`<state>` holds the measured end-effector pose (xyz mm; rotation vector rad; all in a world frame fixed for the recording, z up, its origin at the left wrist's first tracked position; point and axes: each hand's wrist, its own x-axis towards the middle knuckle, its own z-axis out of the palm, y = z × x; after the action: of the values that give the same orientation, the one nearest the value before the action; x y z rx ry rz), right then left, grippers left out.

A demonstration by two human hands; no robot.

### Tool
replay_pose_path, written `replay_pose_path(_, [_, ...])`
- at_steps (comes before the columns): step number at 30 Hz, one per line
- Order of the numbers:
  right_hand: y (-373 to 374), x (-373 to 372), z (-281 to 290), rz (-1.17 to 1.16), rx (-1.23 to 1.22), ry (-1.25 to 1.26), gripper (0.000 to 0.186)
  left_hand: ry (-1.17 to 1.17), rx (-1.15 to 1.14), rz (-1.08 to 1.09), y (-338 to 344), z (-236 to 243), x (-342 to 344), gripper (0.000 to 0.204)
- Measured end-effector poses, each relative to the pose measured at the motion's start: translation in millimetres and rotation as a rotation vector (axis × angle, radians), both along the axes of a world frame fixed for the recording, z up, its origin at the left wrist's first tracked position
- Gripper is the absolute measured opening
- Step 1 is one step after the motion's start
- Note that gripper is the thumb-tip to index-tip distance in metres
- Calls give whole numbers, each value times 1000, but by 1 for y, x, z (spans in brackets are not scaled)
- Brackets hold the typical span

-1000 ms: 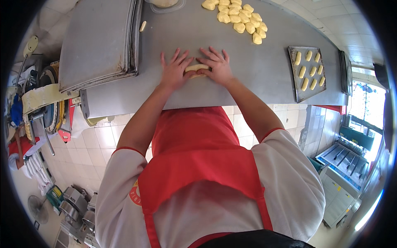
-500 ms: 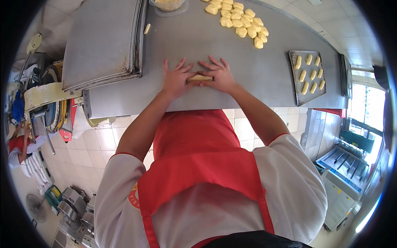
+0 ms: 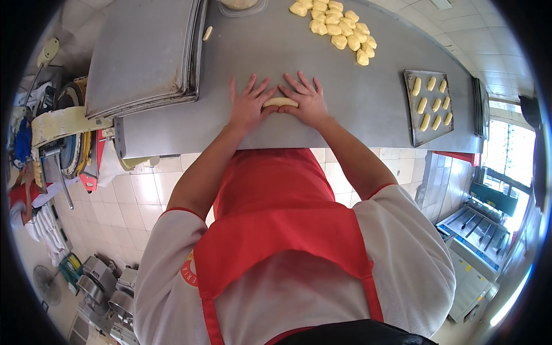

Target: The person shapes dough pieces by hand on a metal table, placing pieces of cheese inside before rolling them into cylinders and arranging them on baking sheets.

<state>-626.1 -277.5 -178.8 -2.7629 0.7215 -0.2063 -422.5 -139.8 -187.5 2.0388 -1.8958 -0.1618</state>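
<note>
Grip loose and wide in left hand and right hand alike, with fingers splayed forward above the counter and thumbs turned inward along the near side of one pale dough roll. Touching the dough roll toward both ends, not closed around it in a fist; amount of pressure impossible to tell from above. Nothing else in either hand. Dough roll crosswise between the hands, toward the near edge of the counter, middle bare to view, ends partly covered. Seemingly well under way, yet short of halfway: nine slim shaped rolls in three rows of three on a metal tray off to the right, with one more under the hands, already long and narrow. Apparently left to shape: a cluster of rounded yellow dough lumps at the far side of the counter, clearly more in number than the shaped rolls. Over to the left, a stack of baking trays, with a small pale strip just beside it, too small to identify, and part of a clear container at the top edge of view.
</note>
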Motion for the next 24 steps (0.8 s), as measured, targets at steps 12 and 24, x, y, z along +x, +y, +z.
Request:
replay_pose_path(12, [31,-24,9,-121,106,-102,62,254,-48,88,25,4,-20,52])
replay_pose_path(24, [70,-30,-7,-582,425,-383,42,557,-64,363,34,13,-48,50])
